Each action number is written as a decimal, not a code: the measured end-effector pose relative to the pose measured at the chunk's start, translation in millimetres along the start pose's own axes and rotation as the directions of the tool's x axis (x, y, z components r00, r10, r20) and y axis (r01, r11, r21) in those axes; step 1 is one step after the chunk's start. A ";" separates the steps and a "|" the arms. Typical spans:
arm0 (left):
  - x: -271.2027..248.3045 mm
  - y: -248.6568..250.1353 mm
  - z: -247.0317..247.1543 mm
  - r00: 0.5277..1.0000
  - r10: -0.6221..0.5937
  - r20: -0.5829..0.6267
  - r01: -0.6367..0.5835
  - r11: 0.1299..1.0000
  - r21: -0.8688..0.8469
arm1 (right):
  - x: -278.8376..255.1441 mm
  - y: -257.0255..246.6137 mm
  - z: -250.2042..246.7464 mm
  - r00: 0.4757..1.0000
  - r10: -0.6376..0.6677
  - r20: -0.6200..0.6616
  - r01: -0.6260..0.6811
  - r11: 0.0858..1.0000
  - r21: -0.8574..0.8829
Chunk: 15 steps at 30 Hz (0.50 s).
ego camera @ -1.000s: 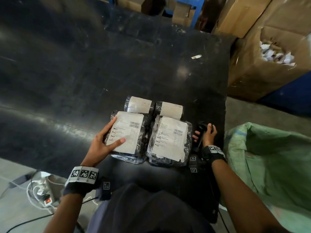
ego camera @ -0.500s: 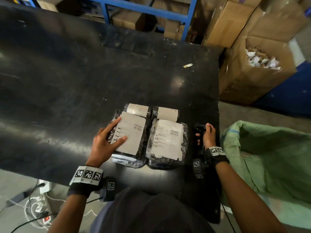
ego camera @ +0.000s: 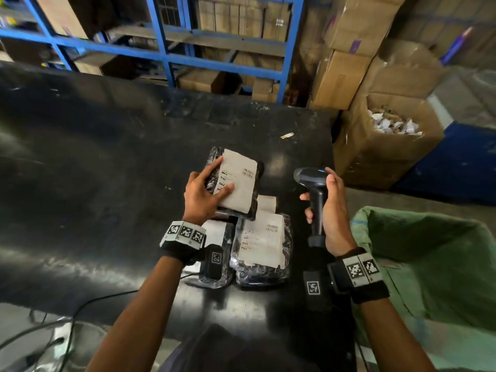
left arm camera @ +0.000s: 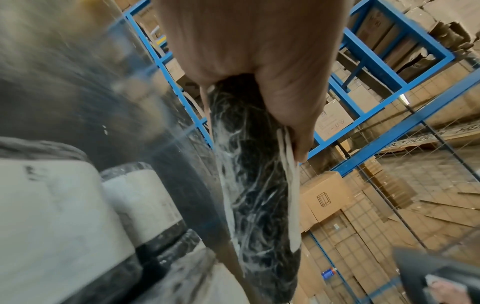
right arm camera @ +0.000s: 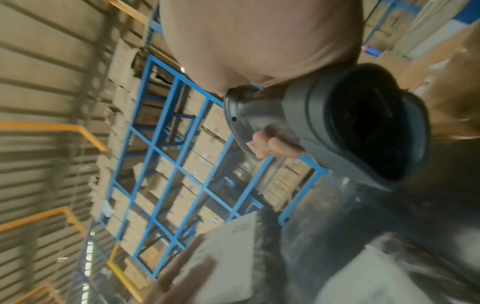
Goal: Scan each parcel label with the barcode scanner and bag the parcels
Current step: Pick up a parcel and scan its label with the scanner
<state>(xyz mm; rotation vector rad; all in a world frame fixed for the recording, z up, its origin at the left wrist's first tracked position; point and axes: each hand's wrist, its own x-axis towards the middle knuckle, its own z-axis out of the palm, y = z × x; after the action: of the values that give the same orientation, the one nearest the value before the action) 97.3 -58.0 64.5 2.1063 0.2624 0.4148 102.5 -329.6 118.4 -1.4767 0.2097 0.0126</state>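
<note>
My left hand [ego camera: 208, 190] grips a black plastic-wrapped parcel [ego camera: 237, 181] with a white label, lifted above the black table [ego camera: 107, 183], thumb on the label. In the left wrist view the held parcel [left arm camera: 254, 185] shows edge-on below my palm. My right hand [ego camera: 326, 208] holds the dark barcode scanner [ego camera: 312, 189] upright by its handle, head turned left toward the lifted parcel. The scanner head [right arm camera: 350, 127] fills the right wrist view. Other labelled parcels [ego camera: 261, 245] lie on the table below my hands, one partly hidden by my left wrist.
A green woven sack [ego camera: 429, 264] stands open at the right of the table. An open cardboard box [ego camera: 389, 146] with paper scraps sits beyond the table's right edge. Blue shelving [ego camera: 166, 55] with cartons stands behind. Cables [ego camera: 40, 331] lie on the floor at lower left.
My left hand has lifted the top left parcel off the pile. My right hand has picked the scanner up from the table edge and raised it beside the parcel.
</note>
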 end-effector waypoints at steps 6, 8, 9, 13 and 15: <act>14.9 47.1 40.3 0.996 -0.002 -0.093 -0.009 0.993 -0.116 | -25.3 -45.2 20.2 0.992 -0.105 0.075 0.102 0.994 0.037; 6.6 53.8 52.3 0.989 0.023 -0.147 -0.053 0.977 -0.207 | -29.6 -55.0 22.3 0.989 -0.135 0.068 0.133 0.991 0.031; 2.9 55.4 57.3 0.986 0.030 -0.164 -0.072 0.963 -0.261 | -31.4 -59.0 22.3 0.987 -0.147 0.062 0.147 0.989 0.018; -1.9 61.7 65.7 0.980 0.051 -0.190 -0.113 0.938 -0.329 | -34.8 -67.0 16.3 0.987 -0.152 0.054 0.153 0.988 -0.020; -1.6 64.2 66.1 0.978 0.064 -0.200 -0.128 0.936 -0.328 | -35.2 -66.4 11.9 0.988 -0.137 0.066 0.137 0.991 0.007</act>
<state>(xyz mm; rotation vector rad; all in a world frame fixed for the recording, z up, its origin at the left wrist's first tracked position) 123.2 -143.9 85.4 1.7471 0.1807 0.6698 78.6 -320.1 190.0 -1.4836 0.0539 -0.0497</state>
